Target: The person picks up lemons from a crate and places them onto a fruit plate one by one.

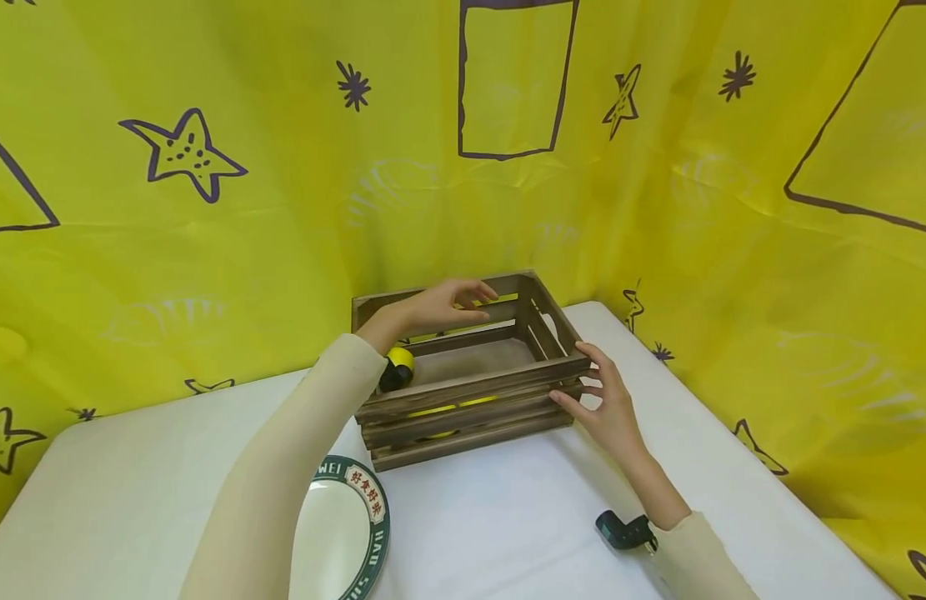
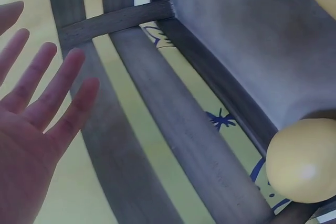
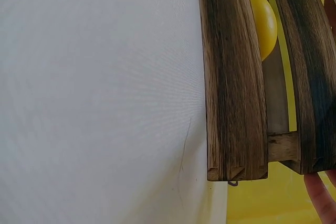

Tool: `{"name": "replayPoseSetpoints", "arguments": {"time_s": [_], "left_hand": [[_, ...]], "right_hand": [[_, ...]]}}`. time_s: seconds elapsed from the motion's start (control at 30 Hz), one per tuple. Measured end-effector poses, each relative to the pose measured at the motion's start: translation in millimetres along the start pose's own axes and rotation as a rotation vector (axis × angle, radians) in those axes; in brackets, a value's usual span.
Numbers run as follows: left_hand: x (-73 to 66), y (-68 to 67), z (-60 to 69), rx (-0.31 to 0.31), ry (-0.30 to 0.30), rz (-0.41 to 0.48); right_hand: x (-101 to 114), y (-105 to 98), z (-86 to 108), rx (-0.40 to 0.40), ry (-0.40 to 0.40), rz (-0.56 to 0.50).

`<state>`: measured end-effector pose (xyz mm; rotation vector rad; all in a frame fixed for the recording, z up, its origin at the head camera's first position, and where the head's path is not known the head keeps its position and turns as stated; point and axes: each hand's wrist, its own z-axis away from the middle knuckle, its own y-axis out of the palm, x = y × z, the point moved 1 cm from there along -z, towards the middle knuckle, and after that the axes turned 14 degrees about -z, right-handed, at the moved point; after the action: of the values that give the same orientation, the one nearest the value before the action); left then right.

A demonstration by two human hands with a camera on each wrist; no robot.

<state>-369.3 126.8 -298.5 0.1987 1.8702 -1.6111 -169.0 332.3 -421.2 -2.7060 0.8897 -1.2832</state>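
A brown slatted wooden crate (image 1: 463, 400) stands on the white table. My left hand (image 1: 447, 305) is over its back left part; in the left wrist view this hand (image 2: 42, 103) has its fingers spread and holds nothing. My right hand (image 1: 608, 408) grips the crate's near right corner, fingertips at the top rim and thumb on the front slat. In the right wrist view, fingers (image 3: 320, 198) touch the end of a slat. Inside the crate lie smooth yellow round things, one (image 2: 302, 161) plain in the left wrist view, another (image 3: 264, 24) seen between slats. Their kind is unclear.
A white plate with a green lettered rim (image 1: 380, 533) lies at the front left, partly behind my left sleeve (image 1: 282, 467). Yellow patterned cloth (image 1: 282, 208) hangs behind and to the right of the white table (image 1: 493, 525). A black wrist device (image 1: 623, 531) sits by my right cuff.
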Motion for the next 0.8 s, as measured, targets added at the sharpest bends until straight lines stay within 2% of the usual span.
{"name": "replayPoseSetpoints", "arguments": {"time_s": [0.13, 0.47, 0.6, 0.8], "left_hand": [[4.4, 6.4, -0.6, 0.067, 0.016, -0.009], [6.2, 15.9, -3.6, 0.173, -0.028, -0.107], [5.8, 17.9, -0.7, 0.228, -0.074, -0.118], [9.1, 20.3, 2.6, 0.284, -0.093, -0.096]], "right_hand": [[0, 2, 0.6, 0.003, 0.020, 0.000], [2, 1, 1.8, 0.000, 0.033, 0.024], [1, 0, 1.4, 0.002, 0.039, 0.029], [1, 1, 0.1, -0.001, 0.034, 0.015]]}}
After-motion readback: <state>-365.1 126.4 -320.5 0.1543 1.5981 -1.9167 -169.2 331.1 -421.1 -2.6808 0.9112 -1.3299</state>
